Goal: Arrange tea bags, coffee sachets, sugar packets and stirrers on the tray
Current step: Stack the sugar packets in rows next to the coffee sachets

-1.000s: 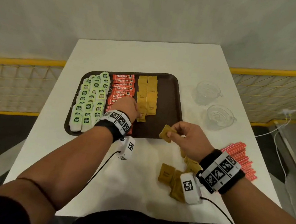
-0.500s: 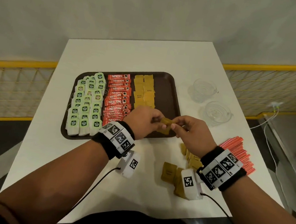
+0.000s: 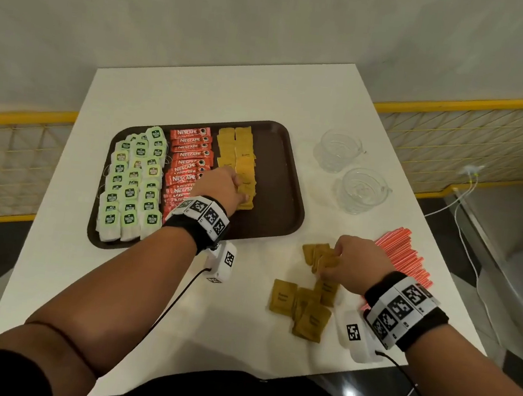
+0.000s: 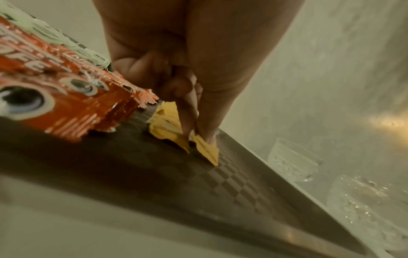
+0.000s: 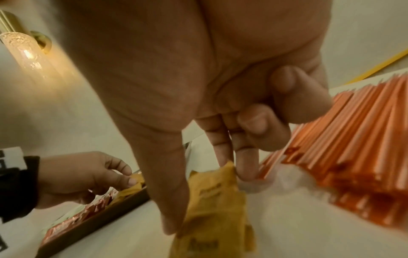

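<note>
A brown tray (image 3: 285, 206) holds green tea bags (image 3: 132, 184), red coffee sachets (image 3: 190, 155) and a column of yellow-brown sugar packets (image 3: 237, 153). My left hand (image 3: 241, 192) is at the near end of that column. In the left wrist view it (image 4: 196, 134) pinches a sugar packet (image 4: 165, 125) between thumb and finger, low against the tray floor. My right hand (image 3: 334, 260) is down on the loose sugar packets (image 3: 283, 297) on the table. The right wrist view shows it (image 5: 203, 197) pinching one packet (image 5: 220, 218). Orange stirrers (image 3: 406, 251) lie to its right.
Two clear glass cups (image 3: 336, 151) (image 3: 361, 189) stand to the right of the tray. The tray's right third is bare. A yellow mesh railing (image 3: 473, 136) runs behind the white table (image 3: 226, 91), and a white cable (image 3: 464, 219) hangs off the right side.
My left hand took the packet from my right hand in front of the tray and carried it to the sugar column. My right hand dropped back to the loose pile.
</note>
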### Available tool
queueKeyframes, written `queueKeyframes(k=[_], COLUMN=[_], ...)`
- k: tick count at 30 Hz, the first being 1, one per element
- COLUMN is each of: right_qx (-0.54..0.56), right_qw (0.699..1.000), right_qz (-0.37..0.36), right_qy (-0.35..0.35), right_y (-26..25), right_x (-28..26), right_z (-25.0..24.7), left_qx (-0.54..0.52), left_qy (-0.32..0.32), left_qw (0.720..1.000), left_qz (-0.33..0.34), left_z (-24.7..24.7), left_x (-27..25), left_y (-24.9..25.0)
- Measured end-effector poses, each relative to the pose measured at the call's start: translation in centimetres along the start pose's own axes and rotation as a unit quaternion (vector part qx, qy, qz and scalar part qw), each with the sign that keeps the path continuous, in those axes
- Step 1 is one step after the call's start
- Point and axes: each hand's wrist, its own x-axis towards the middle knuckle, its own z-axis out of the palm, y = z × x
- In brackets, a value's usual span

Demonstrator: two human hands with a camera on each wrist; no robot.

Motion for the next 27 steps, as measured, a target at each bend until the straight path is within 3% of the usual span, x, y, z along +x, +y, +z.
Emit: queueKeyframes(k=[7, 10, 14, 17, 21, 27], right_qx=[0.029, 0.072, 0.098, 0.120, 0.153, 0.182], right_qw=[0.999, 0.997, 0.991, 0.986, 0.980, 0.968], right_qz=[-0.022, -0.034, -0.074, -0.093, -0.113, -0.158], right_qy=[0.009, 0.026, 0.046, 0.064, 0.064, 0.063], right_y=[0.7, 1.2, 2.0, 2.6, 3.6, 4.4], right_x=[0.5, 0.8, 0.9, 0.8, 0.6, 0.8], right_z=[0.7, 0.7, 0.6, 0.4, -0.1, 0.1], left_qx=[0.033, 0.001, 0.026, 0.102, 0.200, 0.180], left_qy=[0.009, 0.016, -0.098, -0.185, -0.217, -0.205], left_qw=[0.999, 0.995, 0.960, 0.920, 0.888, 0.903], left_qz=[0.008, 0.104, 0.261, 0.329, 0.353, 0.331], left_z=[-0.4, 0.3, 2.1, 4.2, 6.1, 6.6], left_x=[-0.8, -2.6, -5.8, -6.7, -7.2, -7.5], left_y=[1.1, 2.8, 6.4, 8.2, 9.5, 9.6])
